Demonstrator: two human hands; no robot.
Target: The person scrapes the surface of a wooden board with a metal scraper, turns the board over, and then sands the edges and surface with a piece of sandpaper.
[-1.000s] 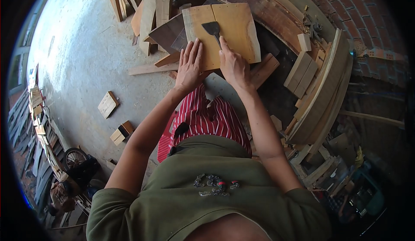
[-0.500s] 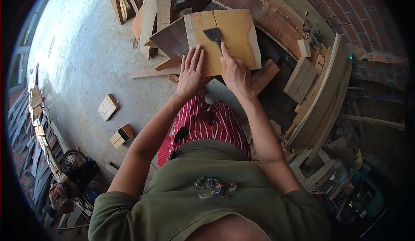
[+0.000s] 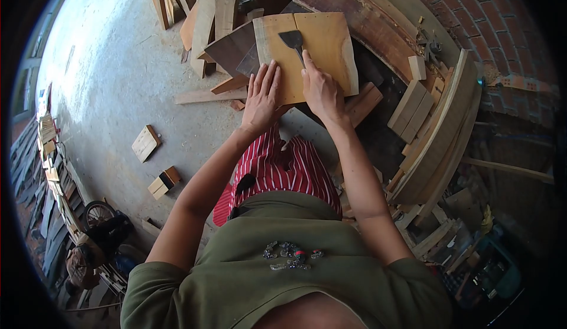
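A pale wooden board (image 3: 325,36) with a narrow split at its far edge lies in front of me. My left hand (image 3: 261,97) rests on its near left part, fingers stretched out flat. In my right hand (image 3: 322,93) is a scraper (image 3: 292,39) with a dark, wide blade, its index finger laid along the handle. The blade is over the board's surface, left of its middle. Whether it touches the wood cannot be made out. The lower end of the handle is hidden in my right hand.
Dark planks (image 3: 233,50) lie left of the board, and a long reddish-brown plank (image 3: 354,10) behind it. Stacked wood blocks (image 3: 410,110) and curved boards (image 3: 440,146) stand at the right. Two small blocks lie on the concrete floor (image 3: 118,110). A brick wall (image 3: 484,19) is at the far right.
The scraper and my right hand have moved slightly away from me, and the blade has turned a little. My left hand stays flat on the board.
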